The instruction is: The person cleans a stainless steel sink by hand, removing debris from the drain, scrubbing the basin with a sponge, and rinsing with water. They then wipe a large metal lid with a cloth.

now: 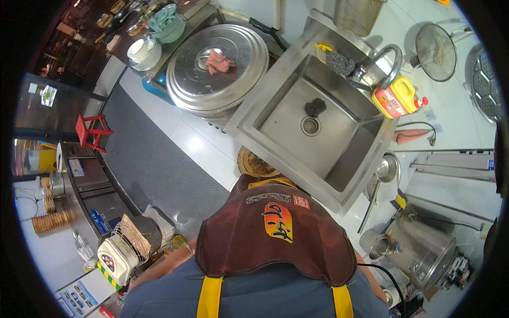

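Observation:
Both my hands are out of view; bits of my bare forearms show at either side of a dark red apron [242, 230] with yellow straps. Before me stands a stainless steel sink [244, 125]. A dark steel-wool scrubber [315, 107] lies in its basin beside the drain [310, 126]. On the back ledge are a grey mesh scrubber [340, 63], a curved faucet [391, 53] and a yellow detergent jug [397, 96] with a red cap. Left of the sink is a large lidded metal pot [187, 71], a pink cloth [218, 62] on its lid handle.
Stacked white bowls [143, 53] and green dishes [169, 30] stand on a counter at upper left. A red stool [93, 131] sits beside the dark floor mat [147, 159]. A round container [254, 163] is below the sink's front edge. Metal vessels [421, 248] crowd the right.

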`<move>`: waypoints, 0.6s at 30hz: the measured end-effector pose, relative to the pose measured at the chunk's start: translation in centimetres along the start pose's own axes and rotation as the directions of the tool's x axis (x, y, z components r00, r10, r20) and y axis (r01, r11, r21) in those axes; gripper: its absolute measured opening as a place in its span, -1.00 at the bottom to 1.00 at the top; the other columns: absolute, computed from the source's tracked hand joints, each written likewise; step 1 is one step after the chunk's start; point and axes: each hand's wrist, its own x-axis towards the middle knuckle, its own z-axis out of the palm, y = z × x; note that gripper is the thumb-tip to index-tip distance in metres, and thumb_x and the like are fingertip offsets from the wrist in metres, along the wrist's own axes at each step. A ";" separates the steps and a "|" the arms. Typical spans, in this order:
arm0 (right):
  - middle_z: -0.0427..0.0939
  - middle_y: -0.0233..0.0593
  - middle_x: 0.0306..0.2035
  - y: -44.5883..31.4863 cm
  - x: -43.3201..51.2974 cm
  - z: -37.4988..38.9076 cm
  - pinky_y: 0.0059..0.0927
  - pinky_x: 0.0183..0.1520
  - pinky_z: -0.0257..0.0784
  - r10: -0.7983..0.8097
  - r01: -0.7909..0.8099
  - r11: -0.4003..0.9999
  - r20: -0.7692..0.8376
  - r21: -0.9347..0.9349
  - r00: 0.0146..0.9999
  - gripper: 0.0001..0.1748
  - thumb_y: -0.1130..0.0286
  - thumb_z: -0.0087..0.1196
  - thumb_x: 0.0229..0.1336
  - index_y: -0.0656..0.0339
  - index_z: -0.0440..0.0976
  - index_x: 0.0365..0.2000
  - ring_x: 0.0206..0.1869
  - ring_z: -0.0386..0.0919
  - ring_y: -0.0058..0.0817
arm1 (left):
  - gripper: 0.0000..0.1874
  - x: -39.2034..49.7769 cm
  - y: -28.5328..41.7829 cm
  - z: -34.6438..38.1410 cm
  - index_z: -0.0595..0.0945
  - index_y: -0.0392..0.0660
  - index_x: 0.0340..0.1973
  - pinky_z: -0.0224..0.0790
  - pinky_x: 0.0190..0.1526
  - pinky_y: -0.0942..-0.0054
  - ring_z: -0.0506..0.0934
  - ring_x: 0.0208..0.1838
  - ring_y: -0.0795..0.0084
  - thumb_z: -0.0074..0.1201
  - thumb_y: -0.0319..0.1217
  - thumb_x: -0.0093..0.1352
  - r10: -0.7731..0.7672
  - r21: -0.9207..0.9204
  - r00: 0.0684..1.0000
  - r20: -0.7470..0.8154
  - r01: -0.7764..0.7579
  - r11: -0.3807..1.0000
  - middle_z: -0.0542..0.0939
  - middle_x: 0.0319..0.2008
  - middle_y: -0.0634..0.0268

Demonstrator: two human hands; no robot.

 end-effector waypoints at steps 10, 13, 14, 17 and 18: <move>0.69 -0.26 -0.28 0.5 0.3 -0.3 -0.38 -0.17 0.50 0.021 -0.023 0.997 0.023 0.076 1.000 -0.69 0.31 -0.01 0.45 0.32 0.64 -0.11 -0.26 0.57 -0.54 | -0.82 -2.9 -1.3 0.3 0.64 -0.11 -0.18 0.45 -0.15 0.29 0.62 -0.13 0.19 0.18 -0.36 0.32 -0.196 -0.250 0.976 0.096 0.214 0.944 0.68 -0.21 0.14; 0.69 -0.26 -0.29 0.6 0.6 -0.3 -0.39 -0.18 0.50 0.011 -0.014 0.996 0.031 0.089 0.999 -0.69 0.31 -0.01 0.45 0.32 0.64 -0.11 -0.28 0.57 -0.55 | -0.84 -3.5 -1.3 0.2 0.64 -0.11 -0.21 0.43 -0.18 0.31 0.60 -0.16 0.22 0.16 -0.36 0.33 -0.224 -0.282 0.969 0.103 0.244 0.928 0.68 -0.23 0.15; 0.69 -0.27 -0.29 0.7 0.7 -0.4 -0.39 -0.19 0.49 0.010 -0.013 0.996 0.035 0.092 0.999 -0.69 0.31 0.00 0.45 0.32 0.64 -0.11 -0.28 0.57 -0.55 | -0.84 -3.8 -1.3 0.2 0.64 -0.11 -0.21 0.43 -0.19 0.32 0.60 -0.17 0.22 0.15 -0.36 0.33 -0.235 -0.290 0.966 0.105 0.256 0.922 0.67 -0.24 0.16; 0.68 -0.27 -0.30 1.4 -0.6 -0.8 -0.40 -0.20 0.49 0.022 -0.025 0.995 0.036 0.092 0.999 -0.69 0.30 0.00 0.45 0.32 0.64 -0.12 -0.29 0.57 -0.55 | -0.86 -4.0 -1.7 0.9 0.63 -0.11 -0.23 0.41 -0.22 0.33 0.59 -0.20 0.25 0.14 -0.37 0.34 -0.242 -0.329 0.964 0.113 0.266 0.906 0.66 -0.27 0.17; 0.68 -0.27 -0.31 1.8 -1.7 -0.8 -0.40 -0.21 0.49 0.043 -0.045 0.994 0.027 0.098 0.999 -0.69 0.30 0.00 0.45 0.31 0.64 -0.12 -0.29 0.57 -0.55 | -0.87 -4.3 -2.1 1.4 0.63 -0.11 -0.24 0.40 -0.23 0.34 0.58 -0.22 0.26 0.13 -0.37 0.35 -0.248 -0.342 0.960 0.130 0.278 0.898 0.66 -0.27 0.17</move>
